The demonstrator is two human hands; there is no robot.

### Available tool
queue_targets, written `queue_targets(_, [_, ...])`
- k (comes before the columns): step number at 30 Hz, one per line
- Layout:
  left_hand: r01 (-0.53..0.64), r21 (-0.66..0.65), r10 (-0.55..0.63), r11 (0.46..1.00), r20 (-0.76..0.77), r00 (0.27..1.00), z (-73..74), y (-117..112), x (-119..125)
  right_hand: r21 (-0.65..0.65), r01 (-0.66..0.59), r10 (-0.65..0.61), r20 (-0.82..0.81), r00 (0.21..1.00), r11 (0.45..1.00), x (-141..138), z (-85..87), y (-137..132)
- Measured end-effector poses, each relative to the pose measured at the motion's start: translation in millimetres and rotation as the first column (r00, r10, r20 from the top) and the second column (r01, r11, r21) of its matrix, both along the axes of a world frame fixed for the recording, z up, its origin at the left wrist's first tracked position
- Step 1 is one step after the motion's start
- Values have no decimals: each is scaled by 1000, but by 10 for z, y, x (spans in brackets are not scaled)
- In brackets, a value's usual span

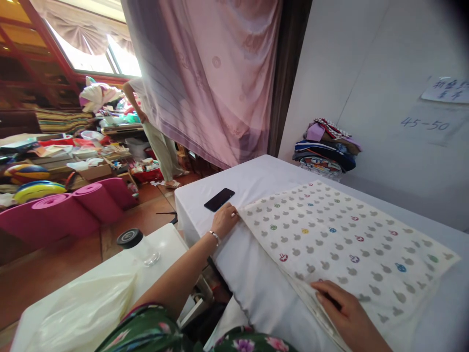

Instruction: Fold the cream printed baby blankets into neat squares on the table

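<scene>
A white printed cloth [330, 234] with grey hand-like shapes and a few small coloured motifs lies spread and folded in layers on a white-covered table [252, 274]. My left hand [224, 220], with a bracelet at its wrist, pinches the cloth's near left corner. Along the front edge, my right hand [342, 305] has its thumb and fingers closed on the layered border. Just beyond my left hand lies a black phone [220, 199].
A smaller white table [164, 249] at the left carries a clear jar with a black lid [130, 238] and a pale plastic bag [84, 305]. Folded fabrics [326, 149] are stacked by the wall. Pink rolled mats [95, 205] lie on the floor. A person [157, 142] stands behind the curtain [220, 73].
</scene>
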State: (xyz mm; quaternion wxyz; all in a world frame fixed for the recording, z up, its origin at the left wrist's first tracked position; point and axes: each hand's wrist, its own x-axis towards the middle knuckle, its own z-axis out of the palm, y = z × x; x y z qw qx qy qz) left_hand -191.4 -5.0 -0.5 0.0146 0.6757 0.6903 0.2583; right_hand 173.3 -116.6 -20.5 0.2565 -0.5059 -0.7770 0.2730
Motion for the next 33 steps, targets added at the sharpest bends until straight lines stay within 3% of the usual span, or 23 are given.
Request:
queue_targets(5, [-21,9,21,1000,61,998,-34,-27,-119,17,-95,90,193,977,995,-43,-11,-35])
queue_targets(12, [-63,-36,66,997,94,993,-19,47,-24,153,-93,17,438,899,984,10,-140,-145])
queue_targets(17, [65,-29,-61,997,119,991,8,119,9,191,-173,67,462,885,966,-30,-154,-179])
queue_targets(22, [12,-82,3,997,187,982,85,337,31,198,-150,45,454,890,969,-1,-26,-223])
queue_targets(28, [-10,-195,48,981,192,980,70,521,20,139,84,-133,388,912,987,134,231,-154])
queue_targets(33, [-26,-224,61,974,150,987,42,462,-30,-42,65,-46,346,937,997,139,376,-120])
